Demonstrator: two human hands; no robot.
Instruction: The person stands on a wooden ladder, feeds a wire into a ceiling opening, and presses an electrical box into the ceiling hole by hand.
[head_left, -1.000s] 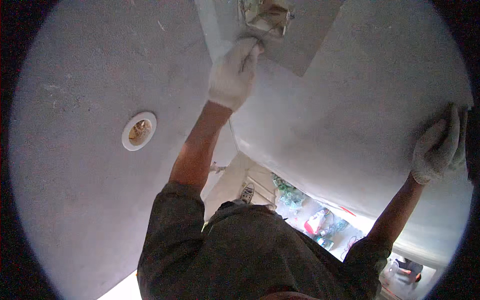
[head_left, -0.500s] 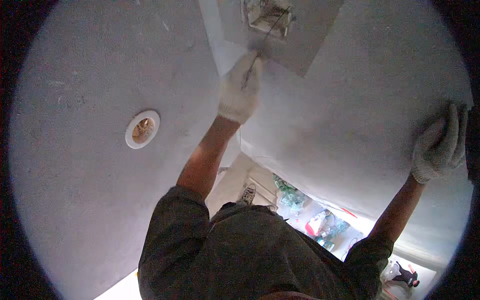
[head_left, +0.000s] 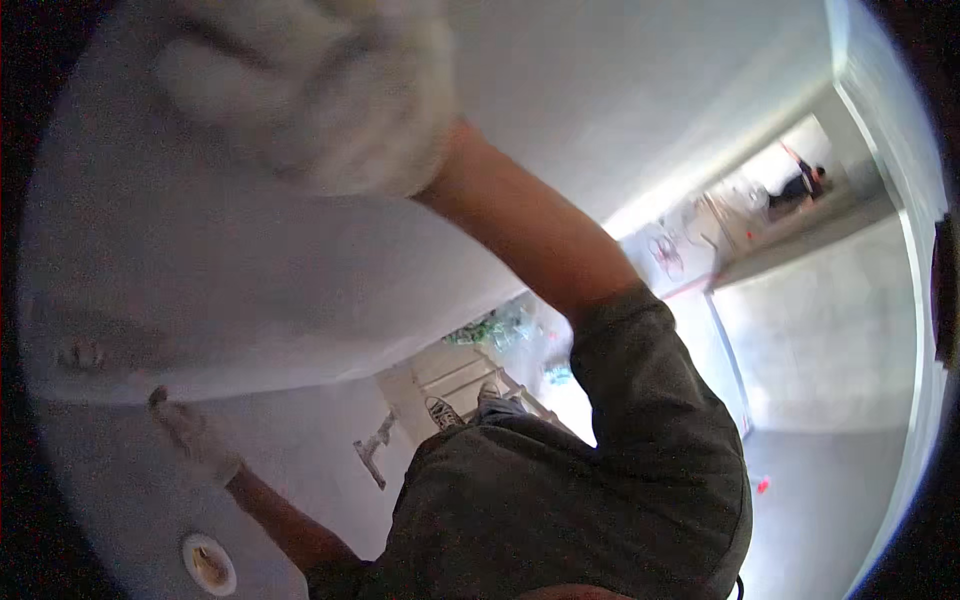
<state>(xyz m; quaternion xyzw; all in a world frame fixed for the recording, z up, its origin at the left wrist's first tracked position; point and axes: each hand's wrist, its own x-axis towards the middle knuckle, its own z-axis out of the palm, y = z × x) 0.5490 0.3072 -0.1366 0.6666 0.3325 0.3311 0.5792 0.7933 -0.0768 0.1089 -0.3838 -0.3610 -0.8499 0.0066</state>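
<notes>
Grey wall (head_left: 600, 80) looks stiff, probably best braced flat-palmed near its edge; whether left hand (head_left: 197, 440) or right hand (head_left: 320, 100) pinches anything, I cannot tell

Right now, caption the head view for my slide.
Gloved right hand, motion-blurred, at upper left; gloved left hand lower down, near a round white-rimmed opening.

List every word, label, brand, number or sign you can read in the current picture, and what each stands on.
No readable text anywhere.
Right hand in an off-white fabric glove: blurred, no lettering made out.
Left hand in a pale fabric glove: none made out.
Dark grey short-sleeved shirt: none visible.
Greenish clutter below: too small and blurred to tell.
</notes>
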